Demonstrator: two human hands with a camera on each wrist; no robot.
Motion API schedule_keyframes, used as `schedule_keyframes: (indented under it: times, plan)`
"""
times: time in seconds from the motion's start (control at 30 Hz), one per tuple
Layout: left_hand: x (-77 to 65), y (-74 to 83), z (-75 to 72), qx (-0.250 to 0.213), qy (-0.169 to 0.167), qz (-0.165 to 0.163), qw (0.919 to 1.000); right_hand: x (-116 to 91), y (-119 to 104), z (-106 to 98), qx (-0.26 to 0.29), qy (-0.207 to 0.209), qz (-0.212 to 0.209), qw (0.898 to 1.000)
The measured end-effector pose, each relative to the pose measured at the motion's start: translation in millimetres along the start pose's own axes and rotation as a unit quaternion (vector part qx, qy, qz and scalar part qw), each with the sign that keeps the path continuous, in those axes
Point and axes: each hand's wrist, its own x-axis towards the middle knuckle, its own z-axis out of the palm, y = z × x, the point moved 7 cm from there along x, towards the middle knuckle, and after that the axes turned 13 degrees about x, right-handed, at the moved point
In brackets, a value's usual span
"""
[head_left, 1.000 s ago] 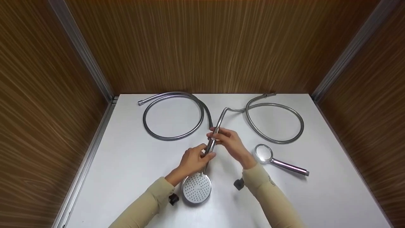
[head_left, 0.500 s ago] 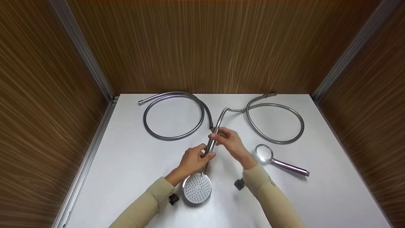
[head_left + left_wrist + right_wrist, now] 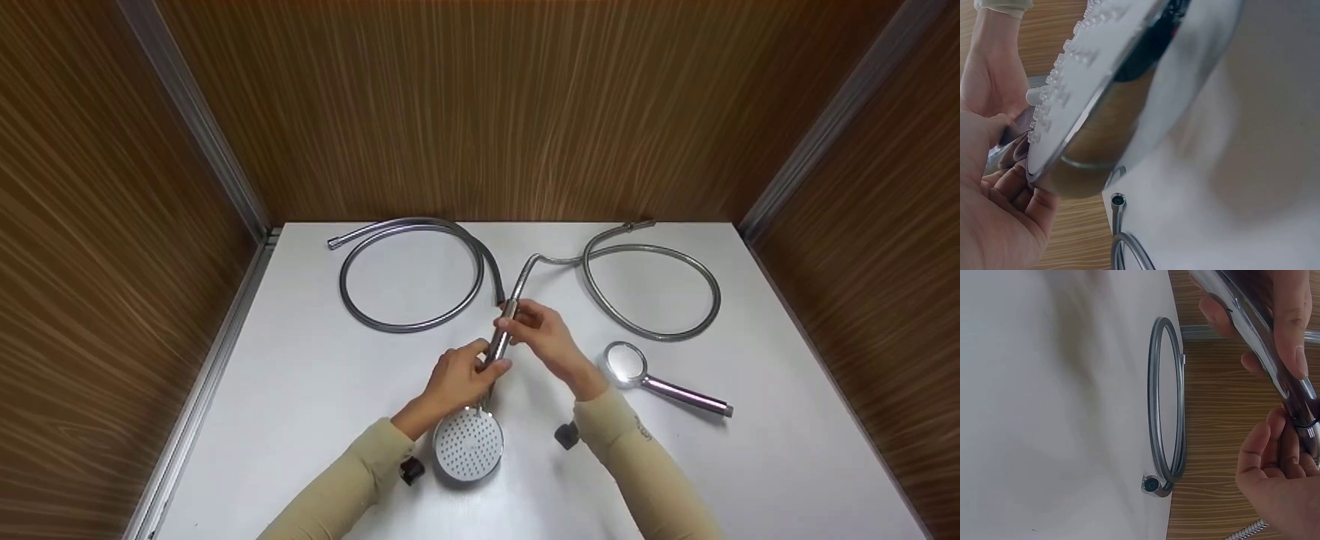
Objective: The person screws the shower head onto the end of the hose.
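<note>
My left hand point(image 3: 459, 379) grips the chrome handle of a shower head point(image 3: 469, 445), whose round nozzle face points up toward me. Its nubbed face fills much of the left wrist view. At the handle's far end, my right hand point(image 3: 547, 334) pinches the end of a metal shower hose point(image 3: 523, 279). Hose end and handle meet in line there, as the right wrist view shows with the fingers point(image 3: 1261, 439) curled below the joint. From the hands this hose rises, bends and runs right into a loop on the table.
Another coiled shower hose point(image 3: 409, 328) lies at the back left, one end close to my right fingertips. A second shower head point(image 3: 686, 394) rests on the white table point(image 3: 300, 390) at right. Wood-grain panels point(image 3: 480, 112) enclose the back and sides.
My right fingers have shifted slightly and drawn in around the hose end. My left hand keeps its grip, and the shower head has barely moved.
</note>
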Motion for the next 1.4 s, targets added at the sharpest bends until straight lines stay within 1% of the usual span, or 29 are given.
schedule_keyframes:
  times: [0.13,0.33,0.4,0.53,0.63,0.77,0.93,1.13,1.27,1.4]
  plan:
    - [0.1,1.1,-0.9,-0.005,-0.001,0.0,1.0,0.6,-0.1,0.2,0.011,0.005,0.002,1.0]
    - [0.3,0.9,-3.5,0.003,0.008,0.0,1.0,1.1,0.9,0.8,0.044,-0.008,0.003,0.999]
    - [0.4,0.9,-4.2,0.009,0.012,0.003,0.9999,1.1,0.3,0.8,0.042,-0.008,0.002,0.999]
    - [0.3,1.6,-5.0,0.014,0.017,0.008,0.9997,0.7,-0.2,0.0,0.021,-0.001,0.003,1.0]
    - [-0.2,1.5,-4.7,0.009,0.014,0.005,0.9999,0.3,0.1,-0.3,0.013,0.003,0.005,1.0]
    - [-0.5,1.2,-5.0,-0.004,0.01,0.001,0.9999,0.7,1.0,-1.2,0.019,0.005,0.005,1.0]
    - [-0.3,0.7,-7.6,-0.015,0.015,-0.005,0.9998,2.0,2.3,-0.9,0.018,-0.004,0.006,1.0]
    - [-0.8,-0.4,-5.3,-0.021,0.004,-0.009,0.9997,0.7,-0.2,0.5,0.0,-0.013,0.002,1.0]
    - [-0.8,0.5,-5.7,-0.017,0.004,-0.007,0.9998,0.1,-1.7,0.7,0.003,-0.009,-0.001,1.0]
    - [-0.4,2.4,-6.8,-0.015,0.005,0.002,0.9999,0.5,-1.9,0.3,0.023,0.005,-0.005,1.0]
